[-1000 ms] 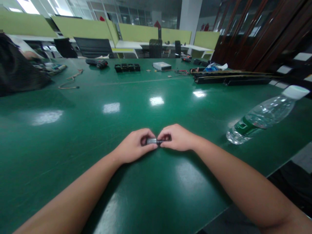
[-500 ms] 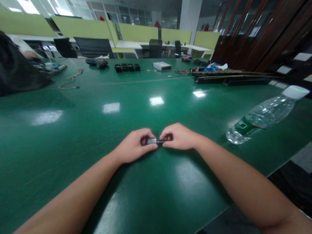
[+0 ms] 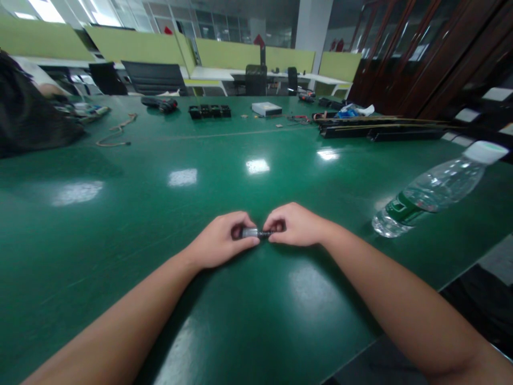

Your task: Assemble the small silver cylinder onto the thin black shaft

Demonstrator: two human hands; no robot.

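Observation:
Near the middle of the green table (image 3: 224, 176), my left hand (image 3: 222, 240) is closed on a small grey metallic cylinder (image 3: 250, 232), thumb below and fingers above. From the cylinder's right end a thin dark ridged rod (image 3: 264, 233) extends to my right hand (image 3: 294, 225). The thumb and fingers of my right hand pinch the rod at its right end. Both hands rest low over the tabletop, close together but apart. The parts are too small to make out in detail, and their outer ends are partly hidden by my fingers.
A clear bottle (image 3: 436, 187) with a green label stands to the right. Along the far side lie a black row of square parts (image 3: 209, 111), a white box (image 3: 266, 109), a cable (image 3: 116, 131) and dark channels (image 3: 348, 130). A dark bag (image 3: 32, 117) is at the left.
My right hand has shifted very slightly to the right, and a little more of the dark rod shows. My left hand has kept its place.

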